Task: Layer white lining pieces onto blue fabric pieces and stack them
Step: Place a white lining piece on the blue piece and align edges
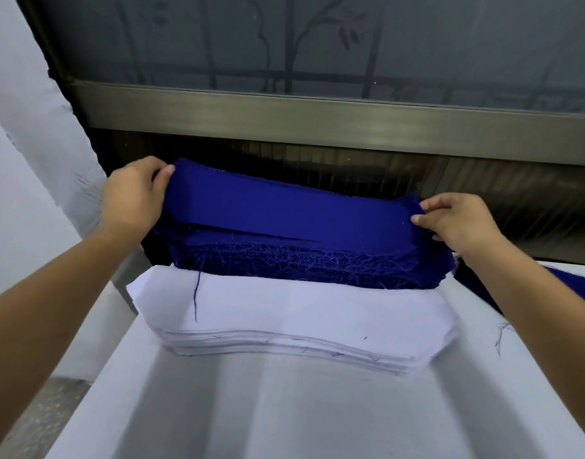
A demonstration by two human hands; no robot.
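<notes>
A thick stack of blue fabric pieces (301, 263) with frayed edges lies at the far end of the white table. Its top blue piece (284, 207) is lifted off the stack and stretched between my hands. My left hand (135, 193) pinches that piece's left end, and my right hand (456, 220) pinches its right end. Just in front of the blue stack sits a stack of white lining pieces (284, 319), curved along its near edge, with a loose blue thread on its left part.
The white table (284, 409) stretches toward me below the stacks. A metal window frame (317, 120) and dark glass rise right behind the blue stack. Another blue piece (576, 286) lies at the right edge. A white wall stands on the left.
</notes>
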